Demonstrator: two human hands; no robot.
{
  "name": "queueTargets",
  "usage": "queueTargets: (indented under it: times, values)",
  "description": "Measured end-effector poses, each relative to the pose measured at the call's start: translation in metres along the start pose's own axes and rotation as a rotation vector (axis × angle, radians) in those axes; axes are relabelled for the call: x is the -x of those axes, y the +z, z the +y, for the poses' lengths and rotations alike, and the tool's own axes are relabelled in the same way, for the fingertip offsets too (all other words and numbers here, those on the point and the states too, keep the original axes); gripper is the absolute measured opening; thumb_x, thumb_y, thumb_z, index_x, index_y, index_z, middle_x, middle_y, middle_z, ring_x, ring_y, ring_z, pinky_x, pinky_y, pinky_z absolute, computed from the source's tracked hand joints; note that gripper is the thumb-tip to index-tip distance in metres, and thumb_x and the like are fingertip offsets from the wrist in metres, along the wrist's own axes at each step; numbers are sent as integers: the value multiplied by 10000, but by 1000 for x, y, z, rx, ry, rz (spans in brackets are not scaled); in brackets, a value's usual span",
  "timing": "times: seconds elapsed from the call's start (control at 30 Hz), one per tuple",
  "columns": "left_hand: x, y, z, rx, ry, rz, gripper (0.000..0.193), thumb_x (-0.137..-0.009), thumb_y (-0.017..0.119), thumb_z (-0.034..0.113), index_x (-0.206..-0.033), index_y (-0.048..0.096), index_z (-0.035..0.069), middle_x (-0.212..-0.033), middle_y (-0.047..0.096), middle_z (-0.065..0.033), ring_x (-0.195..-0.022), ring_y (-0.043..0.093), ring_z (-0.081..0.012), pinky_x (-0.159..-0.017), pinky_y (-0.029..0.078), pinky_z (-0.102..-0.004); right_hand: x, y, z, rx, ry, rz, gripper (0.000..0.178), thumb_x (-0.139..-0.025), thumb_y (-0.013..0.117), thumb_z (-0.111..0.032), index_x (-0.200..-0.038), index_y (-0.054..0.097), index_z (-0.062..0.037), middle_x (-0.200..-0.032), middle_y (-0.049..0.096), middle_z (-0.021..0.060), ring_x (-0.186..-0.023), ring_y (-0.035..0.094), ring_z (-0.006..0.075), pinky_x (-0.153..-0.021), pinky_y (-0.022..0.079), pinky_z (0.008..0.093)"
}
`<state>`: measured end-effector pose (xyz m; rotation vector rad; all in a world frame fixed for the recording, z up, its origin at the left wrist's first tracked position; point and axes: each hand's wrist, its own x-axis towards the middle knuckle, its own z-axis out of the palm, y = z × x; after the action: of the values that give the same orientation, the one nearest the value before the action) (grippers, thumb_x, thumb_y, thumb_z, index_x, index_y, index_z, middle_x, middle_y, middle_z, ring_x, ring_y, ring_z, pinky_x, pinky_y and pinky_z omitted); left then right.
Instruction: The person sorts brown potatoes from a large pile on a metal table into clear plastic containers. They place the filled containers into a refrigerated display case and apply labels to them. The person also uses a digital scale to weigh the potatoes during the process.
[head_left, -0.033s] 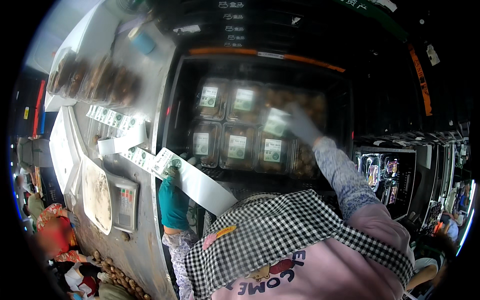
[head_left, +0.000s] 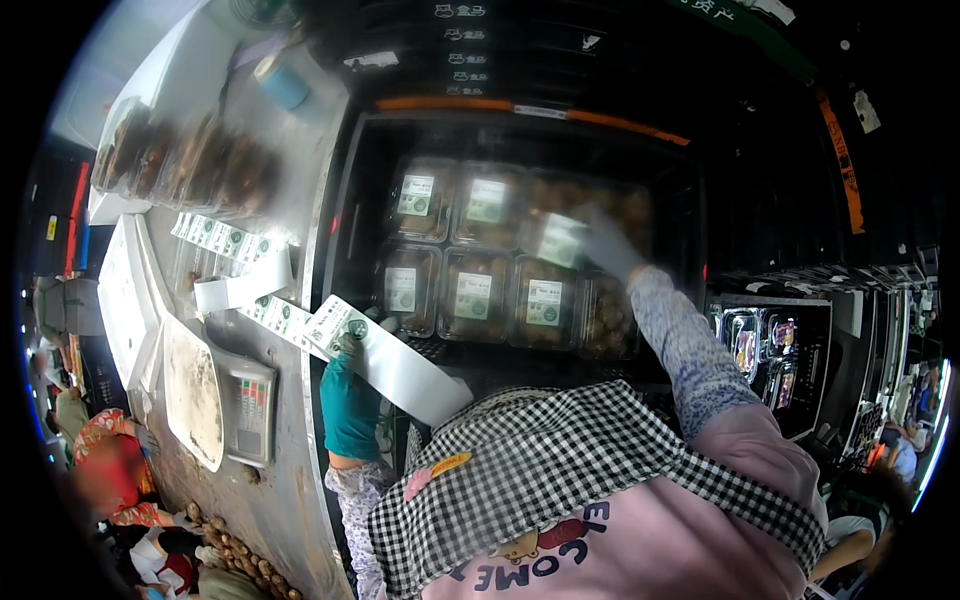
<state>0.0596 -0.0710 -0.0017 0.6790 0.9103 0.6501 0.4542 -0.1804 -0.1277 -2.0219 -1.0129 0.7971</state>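
My left hand [head_left: 352, 350], in a glove with a teal sleeve, is closed on a strip of white and green labels [head_left: 420, 378] by the crate's left front corner. Over the crate, my right hand [head_left: 608, 245], gloved and blurred by motion, holds one loose label [head_left: 562, 240] by its edge. Beneath lie two rows of clear plastic boxes of round brown produce in a black crate [head_left: 350, 180]. Labels show on several, such as the front-row box [head_left: 480, 325]. The front right box [head_left: 605, 320] shows no label; the back right boxes [head_left: 625, 200] are partly blurred.
A metal table [head_left: 300, 400] on the left bears a weighing scale [head_left: 250, 410], a further label strip [head_left: 225, 238], a blue roll [head_left: 282, 82] and stacked produce boxes [head_left: 190, 165]. Another crate [head_left: 800, 350] stands right. Another person [head_left: 115, 470] works at the lower left.
My right hand and the loose label have shifted slightly to the right. My left hand has hardly moved.
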Motion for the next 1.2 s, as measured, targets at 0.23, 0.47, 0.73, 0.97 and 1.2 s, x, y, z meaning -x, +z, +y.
queueTargets:
  times: [0.23, 0.47, 0.73, 0.97, 1.2]
  values:
    - [-17, -2, -9, -76, -37, 19, 449, -987, 489, 332, -1316, 468, 27, -1210, 622, -122, -1040, 591, -201, -920, 483, -351, -65, -4, 27, 60, -6, -49, 250, -811, 649, -49, -992, 476, -34, -1052, 571, 210, -1031, 573, 342, -867, 449, 404]
    - [-22, -9, -11, -30, -48, 105, 363, -977, 524, 277, -1248, 535, 36, -1186, 629, -137, -1037, 612, -237, -922, 491, -380, -88, 26, 61, 353, -15, 28, 384, -786, 707, -129, -1078, 481, -25, -1115, 528, 201, -1083, 534, 345, -888, 460, 429]
    - [0, 9, -9, -256, -18, 62, 333, -971, 575, 271, -1171, 640, 13, -1061, 658, -30, -941, 586, -102, -800, 467, -249, 11, 65, -155, -55, -429, -495, 300, -890, 619, -245, -1101, 607, -32, -1060, 623, 139, -990, 607, 268, -906, 488, 343]
    - [9, -5, 14, -71, 13, 104, 467, -1013, 434, 356, -1307, 500, -1, -1175, 646, -144, -991, 655, -210, -847, 549, -321, 81, 142, -182, -201, -543, -669, 323, -867, 659, -336, -849, 650, -14, -825, 580, 140, -786, 568, 262, -718, 447, 361]
    - [21, -20, 9, -105, 3, 131, 312, -979, 541, 222, -1195, 599, 4, -1085, 664, -96, -952, 656, -183, -819, 542, -324, 69, 126, -219, -78, -987, -214, 316, -788, 727, -199, -1053, 614, -70, -952, 563, 80, -851, 558, 263, -758, 455, 387]
